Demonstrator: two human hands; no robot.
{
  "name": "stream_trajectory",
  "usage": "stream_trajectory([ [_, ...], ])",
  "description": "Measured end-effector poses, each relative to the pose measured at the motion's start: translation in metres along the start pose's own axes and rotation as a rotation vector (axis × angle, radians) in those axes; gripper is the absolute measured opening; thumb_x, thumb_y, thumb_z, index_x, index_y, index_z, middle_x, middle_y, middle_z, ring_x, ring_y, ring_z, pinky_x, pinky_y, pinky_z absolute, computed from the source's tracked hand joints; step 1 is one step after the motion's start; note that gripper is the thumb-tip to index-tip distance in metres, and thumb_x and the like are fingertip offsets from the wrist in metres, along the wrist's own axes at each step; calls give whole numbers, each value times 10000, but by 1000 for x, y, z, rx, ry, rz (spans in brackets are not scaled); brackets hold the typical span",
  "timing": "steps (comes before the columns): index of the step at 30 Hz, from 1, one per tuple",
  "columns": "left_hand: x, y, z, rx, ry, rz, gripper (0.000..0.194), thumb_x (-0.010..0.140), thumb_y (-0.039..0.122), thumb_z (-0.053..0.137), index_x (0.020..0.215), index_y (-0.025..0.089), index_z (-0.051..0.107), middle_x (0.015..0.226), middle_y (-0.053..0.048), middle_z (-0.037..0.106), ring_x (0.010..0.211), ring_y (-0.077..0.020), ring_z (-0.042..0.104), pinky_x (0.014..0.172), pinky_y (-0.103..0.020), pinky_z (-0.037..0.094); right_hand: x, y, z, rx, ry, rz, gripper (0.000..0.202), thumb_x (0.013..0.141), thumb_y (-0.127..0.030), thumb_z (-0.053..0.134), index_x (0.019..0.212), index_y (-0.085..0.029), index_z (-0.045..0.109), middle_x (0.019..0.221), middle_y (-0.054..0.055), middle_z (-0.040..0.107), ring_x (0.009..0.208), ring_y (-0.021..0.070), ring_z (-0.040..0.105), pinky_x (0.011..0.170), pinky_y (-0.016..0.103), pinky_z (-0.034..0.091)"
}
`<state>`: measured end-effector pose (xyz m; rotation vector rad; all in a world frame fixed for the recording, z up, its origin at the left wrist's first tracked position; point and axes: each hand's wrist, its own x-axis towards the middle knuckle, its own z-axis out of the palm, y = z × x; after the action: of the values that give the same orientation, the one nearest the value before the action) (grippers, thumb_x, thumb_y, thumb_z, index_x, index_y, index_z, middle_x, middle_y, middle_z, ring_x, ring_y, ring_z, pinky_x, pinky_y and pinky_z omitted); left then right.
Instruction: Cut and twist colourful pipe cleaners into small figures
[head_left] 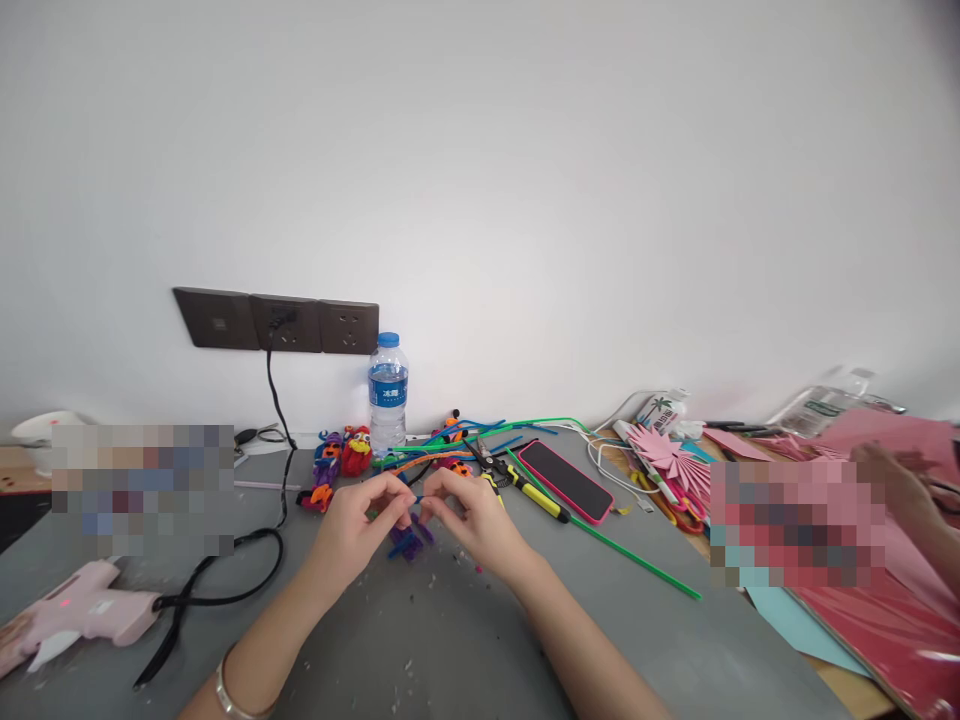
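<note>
My left hand (pixel 367 515) and my right hand (pixel 474 518) meet over the middle of the table, both with thumb and fingers pinched. Between their fingertips shows a short bit of blue pipe cleaner (pixel 418 499), mostly hidden by the fingers. Just below them on the table lies a blue and purple pipe-cleaner piece (pixel 406 543). Behind my hands, small figures of coiled pipe cleaner, one of them red (pixel 356 452), stand near loose pipe cleaners (pixel 439 458). Yellow-and-black handled pliers (pixel 536 493) lie beyond my right hand.
A water bottle (pixel 388 395) stands against the wall. The pink glue gun (pixel 97 605) and its black cord lie at left. To the right are a phone (pixel 566 480), a long green pipe cleaner (pixel 637 559), folded pink paper (pixel 667 458) and another person's hand (pixel 892 490).
</note>
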<state>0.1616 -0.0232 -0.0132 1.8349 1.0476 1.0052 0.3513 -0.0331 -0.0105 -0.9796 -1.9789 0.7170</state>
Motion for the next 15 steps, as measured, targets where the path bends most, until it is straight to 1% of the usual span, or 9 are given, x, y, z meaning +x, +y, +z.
stream_trajectory([
  [3,0,0,0,-79,-7,-11,250,877,367,551,729,189,647,638,1,648,631,-146,606,588,-221,448,1,-3,1,250,-37,104,190,939,-325,503,814,-188,538,686,14,647,648,131,606,567,210,418],
  [6,1,-3,4,-269,27,-46,177,822,362,626,792,193,671,698,-7,674,655,-155,628,621,-239,488,4,-2,3,486,-11,179,278,896,-437,574,791,-182,536,672,14,641,630,133,610,641,252,470],
  [9,2,-5,9,-406,65,-66,168,755,350,703,825,199,687,727,-6,670,664,-158,630,619,-246,506,5,1,9,634,-6,227,342,851,-506,616,782,-183,525,610,-3,619,573,128,590,625,267,480],
  [12,4,-6,11,-468,127,-118,189,739,372,727,785,193,692,763,-12,672,694,-151,624,641,-241,511,5,4,13,679,-45,243,362,852,-537,595,821,-182,526,593,-14,599,541,122,572,596,262,475],
  [13,4,-6,11,-494,156,-142,206,739,388,728,785,191,690,811,-23,688,734,-156,631,668,-245,517,4,5,14,652,-48,239,354,861,-533,583,855,-181,537,623,-10,606,564,125,578,606,263,478],
  [15,5,-6,10,-544,220,-191,249,742,424,726,805,187,683,910,-47,713,835,-177,646,739,-264,527,3,6,15,529,-43,218,312,870,-480,594,965,-185,561,748,9,635,655,134,597,657,270,488],
])
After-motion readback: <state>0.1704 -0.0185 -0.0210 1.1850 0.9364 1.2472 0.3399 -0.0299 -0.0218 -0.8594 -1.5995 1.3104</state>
